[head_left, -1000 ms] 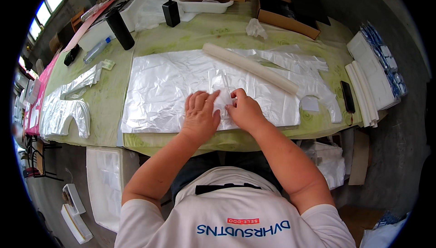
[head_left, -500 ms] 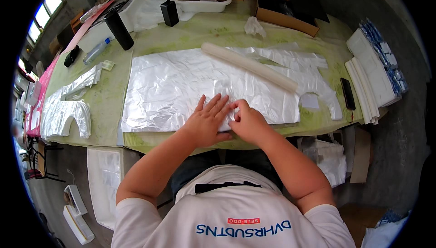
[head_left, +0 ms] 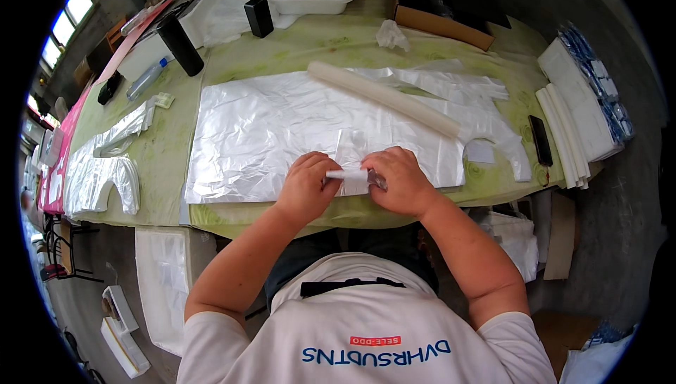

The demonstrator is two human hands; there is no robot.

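Observation:
A folded piece of thin white plastic film [head_left: 348, 174] is stretched between my two hands near the table's front edge. My left hand [head_left: 308, 183] pinches its left end between thumb and fingers. Its right end is gripped by my right hand [head_left: 398, 180], with a crumpled, shiny bit showing under the fingers. Beneath both hands lies a flat stack of shiny white plastic bags [head_left: 246, 130] with handle-shaped cutouts at the right. A small upright fold of film [head_left: 349, 146] shows just beyond my fingers. Diagonally across the stack rests a long whitish roll [head_left: 384, 99].
On the left lie more plastic bags [head_left: 105, 173], a clear bottle [head_left: 146, 79] and a black cylinder [head_left: 179, 46]. A phone [head_left: 540, 141] and white rolled sheets [head_left: 562, 137] are on the right. Cardboard boxes [head_left: 443, 18] and a black block [head_left: 258, 16] stand at the back.
My left hand was flat on the film with fingers spread; it now pinches the folded piece. My right hand has shifted slightly right, and the folded film is lifted between both hands.

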